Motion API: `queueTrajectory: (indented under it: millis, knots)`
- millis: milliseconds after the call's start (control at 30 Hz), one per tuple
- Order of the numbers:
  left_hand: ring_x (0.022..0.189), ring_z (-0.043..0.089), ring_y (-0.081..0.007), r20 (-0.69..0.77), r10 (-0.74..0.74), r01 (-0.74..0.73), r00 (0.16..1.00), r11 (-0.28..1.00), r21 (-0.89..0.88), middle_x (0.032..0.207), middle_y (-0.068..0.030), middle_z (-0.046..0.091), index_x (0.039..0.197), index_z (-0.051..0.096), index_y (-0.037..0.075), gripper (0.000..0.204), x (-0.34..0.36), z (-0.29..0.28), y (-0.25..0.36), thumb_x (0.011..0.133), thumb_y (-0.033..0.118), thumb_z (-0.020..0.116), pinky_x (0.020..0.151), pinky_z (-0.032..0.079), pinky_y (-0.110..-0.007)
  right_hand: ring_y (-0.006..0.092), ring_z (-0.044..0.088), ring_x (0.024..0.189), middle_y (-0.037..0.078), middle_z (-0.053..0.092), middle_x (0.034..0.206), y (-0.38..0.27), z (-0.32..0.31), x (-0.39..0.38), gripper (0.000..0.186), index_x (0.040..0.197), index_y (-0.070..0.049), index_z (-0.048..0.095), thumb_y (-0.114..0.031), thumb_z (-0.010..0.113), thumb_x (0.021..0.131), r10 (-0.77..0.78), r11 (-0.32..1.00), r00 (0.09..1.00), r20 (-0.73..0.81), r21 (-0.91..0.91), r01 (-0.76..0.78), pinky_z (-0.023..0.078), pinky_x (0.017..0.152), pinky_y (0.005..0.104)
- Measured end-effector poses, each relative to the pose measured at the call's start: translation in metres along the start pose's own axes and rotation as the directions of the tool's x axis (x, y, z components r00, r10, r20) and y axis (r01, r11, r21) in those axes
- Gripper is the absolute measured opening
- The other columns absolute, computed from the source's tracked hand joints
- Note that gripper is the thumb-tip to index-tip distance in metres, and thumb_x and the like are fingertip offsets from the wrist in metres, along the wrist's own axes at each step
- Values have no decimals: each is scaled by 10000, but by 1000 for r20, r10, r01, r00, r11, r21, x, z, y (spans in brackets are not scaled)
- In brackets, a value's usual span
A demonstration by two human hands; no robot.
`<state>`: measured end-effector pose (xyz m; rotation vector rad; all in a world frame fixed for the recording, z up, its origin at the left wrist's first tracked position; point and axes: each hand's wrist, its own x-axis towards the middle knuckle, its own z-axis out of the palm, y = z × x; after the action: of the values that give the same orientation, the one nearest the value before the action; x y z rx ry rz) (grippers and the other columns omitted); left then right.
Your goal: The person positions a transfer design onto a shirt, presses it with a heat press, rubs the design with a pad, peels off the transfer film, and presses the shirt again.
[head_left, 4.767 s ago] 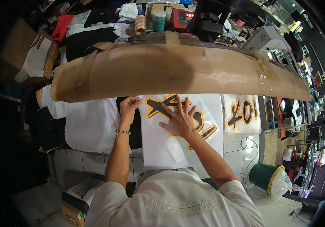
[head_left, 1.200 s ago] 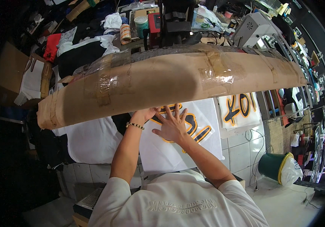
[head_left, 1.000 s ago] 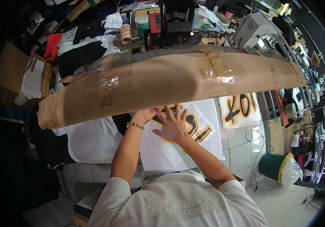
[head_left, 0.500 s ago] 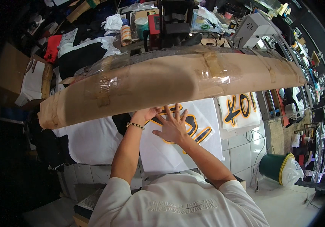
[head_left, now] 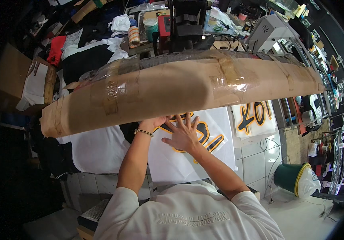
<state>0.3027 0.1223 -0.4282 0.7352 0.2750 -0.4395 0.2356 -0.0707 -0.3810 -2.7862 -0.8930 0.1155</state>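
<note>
My right hand (head_left: 185, 134) lies palm down with its fingers spread flat over a clear film bearing a black-and-orange lettered print (head_left: 214, 142). Under the film is a white cloth (head_left: 172, 170), spread over a flat surface in front of me. My left hand (head_left: 154, 122), with a beaded bracelet at the wrist, rests beside the upper left part of the print, close to the right fingers. Most of its fingers are hidden beneath the edge of a long brown cardboard cover (head_left: 160, 90), taped and wrapped in clear plastic, which hangs over the work.
To the right lies a stack of similar printed sheets (head_left: 254, 118). White fabric (head_left: 98, 150) is spread at the left. A green bucket (head_left: 290, 176) stands on the tiled floor near a loose cable. Beyond the cover are a tape roll (head_left: 134, 37) and a grey machine (head_left: 266, 32).
Both hands stay in nearly the same place. The right fingers shift very slightly on the print.
</note>
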Motion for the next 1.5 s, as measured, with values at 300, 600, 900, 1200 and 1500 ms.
queueTrajectory:
  millis: [300, 600, 900, 1200, 1500]
  knots:
    - [782, 588, -160, -49, -2, -9, 999, 977, -214, 975, -94, 665, 1168, 617, 11, 318, -2, 9, -1, 1080, 295, 505, 622, 446, -248, 604, 94, 1492, 129, 141, 1705, 1, -2, 0, 843, 1526, -367, 482, -786, 603, 805, 12, 1000, 1000, 28, -9, -12, 181, 1022, 869]
    - [838, 620, -167, 2, 46, -45, 999, 978, -204, 1031, -99, 688, 1190, 626, 38, 244, 6, -23, -6, 1062, 230, 547, 623, 469, -236, 604, 84, 1494, 129, 148, 1705, -4, -1, 2, 849, 1533, -375, 467, -785, 606, 803, -3, 1000, 1000, 31, -1, 3, 172, 1026, 871]
    - [778, 605, -156, -81, 38, -48, 996, 991, -127, 957, -79, 693, 1130, 654, 53, 227, 40, -43, -26, 1043, 244, 568, 643, 477, -258, 593, 68, 1503, 130, 167, 1701, 10, 4, -1, 862, 1536, -380, 462, -789, 616, 792, 28, 1000, 1000, -14, 12, -28, 168, 1028, 870]
    - [714, 563, -146, -8, 357, -314, 934, 831, 459, 908, -49, 677, 1077, 653, 73, 195, 72, -123, -50, 1017, 250, 597, 664, 470, -284, 591, 65, 1505, 141, 198, 1689, 3, 7, 1, 838, 1509, -368, 507, -797, 601, 795, -12, 1000, 999, -42, 23, 13, 161, 1030, 870]
    - [702, 562, -149, -26, 247, -236, 969, 948, 216, 920, -63, 687, 1066, 661, 65, 151, 54, -86, -37, 982, 190, 661, 677, 484, -294, 590, 56, 1506, 140, 199, 1688, 3, 6, 0, 840, 1528, -376, 475, -803, 574, 812, -8, 1000, 1000, 2, 11, 8, 144, 1042, 871]
